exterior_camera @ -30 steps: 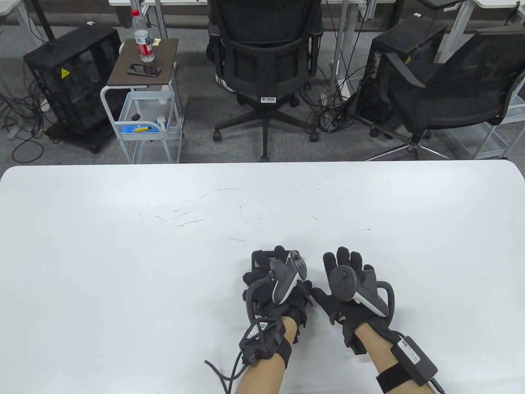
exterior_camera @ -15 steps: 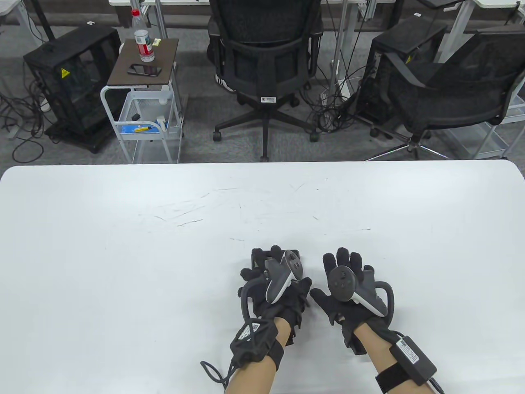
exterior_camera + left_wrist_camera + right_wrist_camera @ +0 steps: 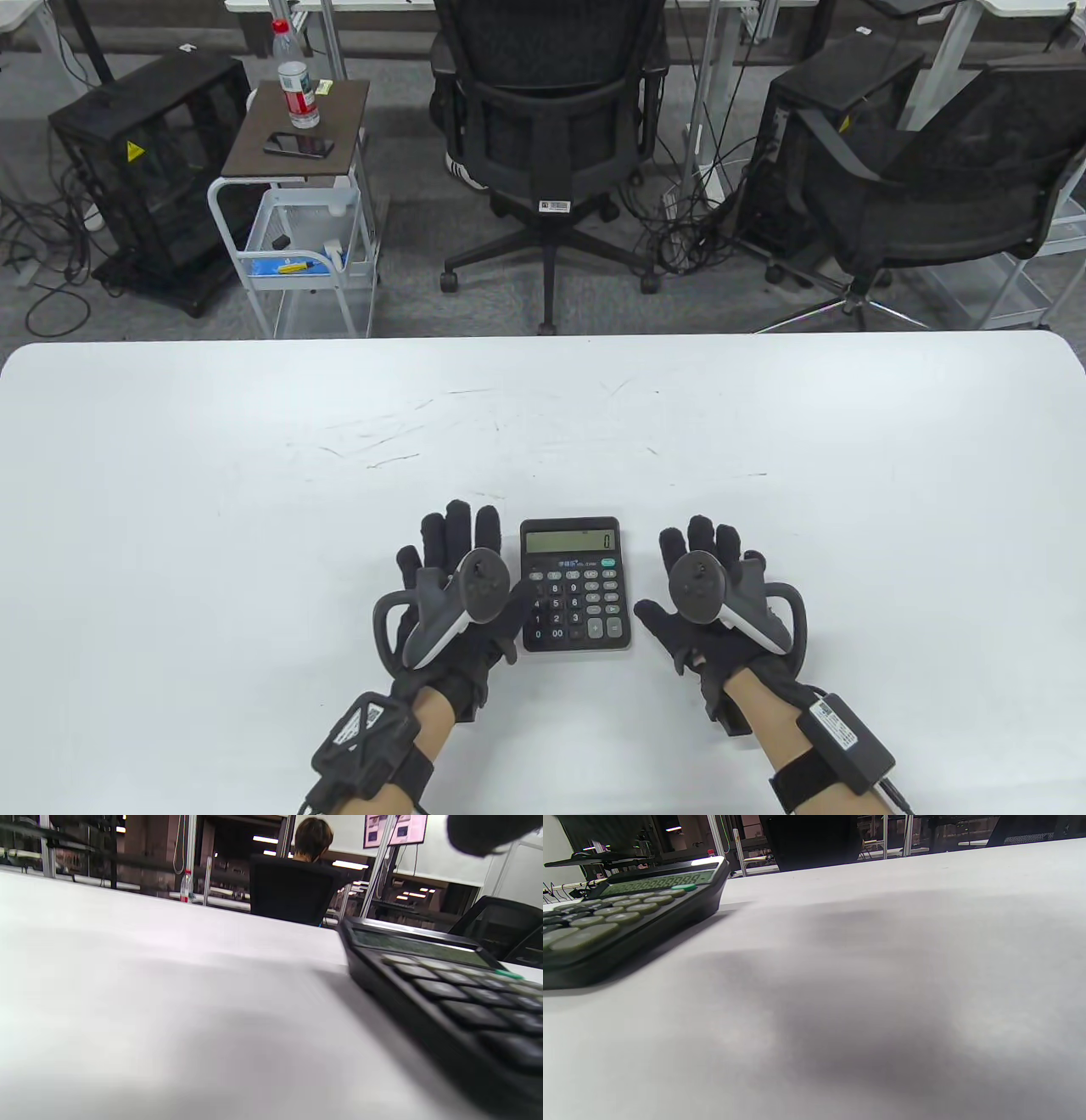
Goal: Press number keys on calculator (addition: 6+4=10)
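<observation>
A black calculator [image 3: 574, 584] lies flat on the white table [image 3: 254, 509] between my hands; its display reads 0. My left hand [image 3: 458, 586] rests palm down just left of it with fingers spread, the thumb close to its left edge. My right hand [image 3: 708, 586] rests palm down to its right, fingers spread, a small gap away. Neither hand holds anything. The calculator also shows at the right of the left wrist view [image 3: 445, 993] and at the left of the right wrist view [image 3: 628, 912]. A gloved fingertip [image 3: 483, 832] shows in the left wrist view's top right corner.
Beyond the table's far edge stand two office chairs [image 3: 547, 110], a small cart [image 3: 297, 212] with a bottle and phone, and black cases on the floor. The white tabletop stretches wide to the left, right and far side of the hands.
My left hand has moved left off the calculator and spread flat on the table, uncovering the calculator. My right hand has barely shifted.
</observation>
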